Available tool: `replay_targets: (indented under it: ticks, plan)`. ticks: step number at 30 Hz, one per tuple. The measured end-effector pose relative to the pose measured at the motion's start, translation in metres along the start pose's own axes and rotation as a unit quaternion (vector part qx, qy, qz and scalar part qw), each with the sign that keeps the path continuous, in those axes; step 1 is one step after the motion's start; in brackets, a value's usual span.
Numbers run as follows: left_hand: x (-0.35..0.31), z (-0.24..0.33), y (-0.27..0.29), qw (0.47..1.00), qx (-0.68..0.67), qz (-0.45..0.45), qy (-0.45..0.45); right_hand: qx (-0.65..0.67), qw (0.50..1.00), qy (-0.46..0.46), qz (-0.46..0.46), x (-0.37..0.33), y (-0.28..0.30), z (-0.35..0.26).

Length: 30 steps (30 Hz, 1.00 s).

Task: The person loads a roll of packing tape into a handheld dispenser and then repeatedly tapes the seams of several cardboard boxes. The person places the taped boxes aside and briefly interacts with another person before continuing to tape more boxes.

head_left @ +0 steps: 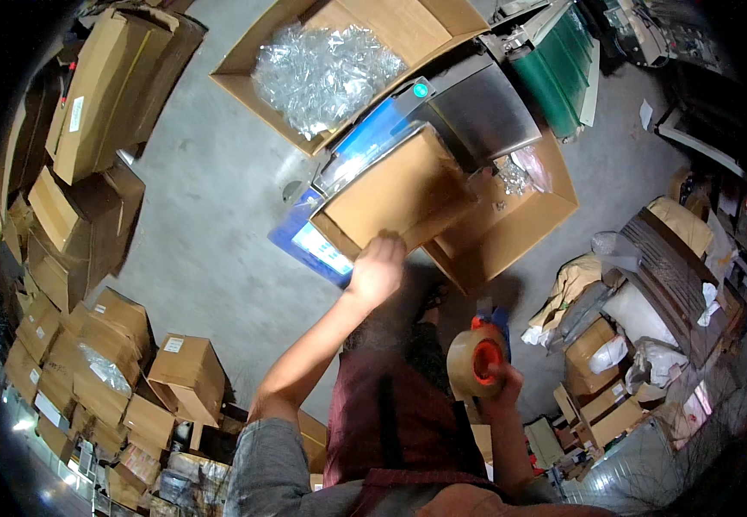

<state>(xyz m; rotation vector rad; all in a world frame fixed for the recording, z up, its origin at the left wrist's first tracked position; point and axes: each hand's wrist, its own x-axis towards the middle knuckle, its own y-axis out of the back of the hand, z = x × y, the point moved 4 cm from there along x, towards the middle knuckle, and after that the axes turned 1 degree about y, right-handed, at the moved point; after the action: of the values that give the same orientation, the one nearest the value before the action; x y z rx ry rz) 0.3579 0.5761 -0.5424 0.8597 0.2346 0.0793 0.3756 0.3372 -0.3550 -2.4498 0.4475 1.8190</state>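
Note:
A brown cardboard box (390,194) sits tilted on the work surface in front of me. My left hand (379,271) has its fingers bent over the box's near edge and grips it. Lower on the right, my right hand (504,388) is closed around a tape dispenser (459,362), which has a wide roll of brownish tape, an orange-red hub and a blue front end. The dispenser is apart from the box. Under the box lies a blue and white panel (309,237), partly covered.
Beyond stands a large carton (235,86) full of clear plastic pieces. An open carton (533,228) with small clear pieces is right of the box. A metal machine (485,108) and green conveyor (550,77) stand behind. Stacked cartons (188,375) line the left; bags (640,310) pile up right.

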Motion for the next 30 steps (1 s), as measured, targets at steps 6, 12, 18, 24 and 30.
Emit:
replay_targets:
  ticks: [6,12,18,24,30]
  plan:
    - [0.027,0.015,0.013,0.907,-0.386,0.008,0.168,-0.252,0.935,0.204,-0.142,0.018,-0.032,-0.054]
    - [0.018,0.03,0.04,0.523,-0.749,-0.275,0.3,-0.49,0.781,0.345,-0.176,0.011,-0.058,-0.084]
    - [0.01,0.037,0.049,0.52,-0.747,-0.313,0.27,-0.597,0.668,0.414,-0.159,0.002,-0.078,-0.08]
    - [0.006,0.033,0.019,0.641,-0.706,-0.212,0.214,-0.667,0.607,0.41,-0.14,-0.001,-0.087,-0.071]
    - [0.02,0.021,0.008,0.859,-0.483,-0.082,0.151,-0.734,0.514,0.426,-0.125,-0.028,-0.114,-0.078]
